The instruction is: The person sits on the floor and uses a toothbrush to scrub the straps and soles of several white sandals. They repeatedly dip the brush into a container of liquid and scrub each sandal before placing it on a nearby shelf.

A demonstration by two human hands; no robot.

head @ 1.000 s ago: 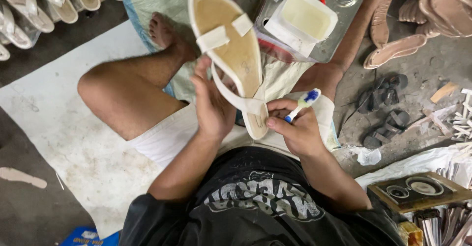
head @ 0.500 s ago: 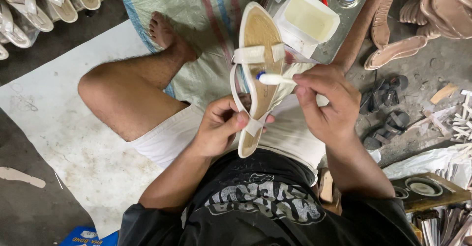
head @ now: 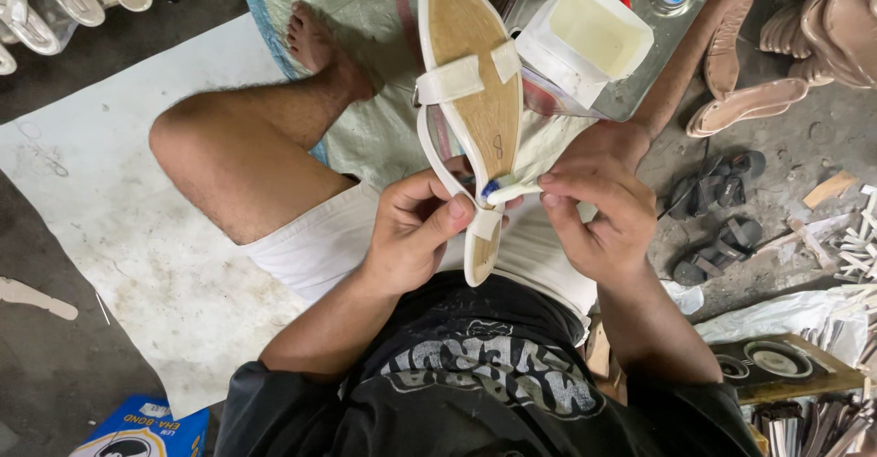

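A white strapped sandal (head: 475,110) stands between the hands, the left hand (head: 416,229) beside its heel and the right hand (head: 594,210) opposite; a cream plastic tub (head: 594,32) sits behind it.

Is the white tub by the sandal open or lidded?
Open: the white tub shows its pale inside with no lid on top. How full, cannot tell.

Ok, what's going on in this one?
A person sits cross-legged on the floor working on a white sandal. The left hand grips it near the heel end, sole side up, while the right hand holds a small brush with its tip against the sole's edge. A white open tub sits just beyond, and more sandals lie around the floor.
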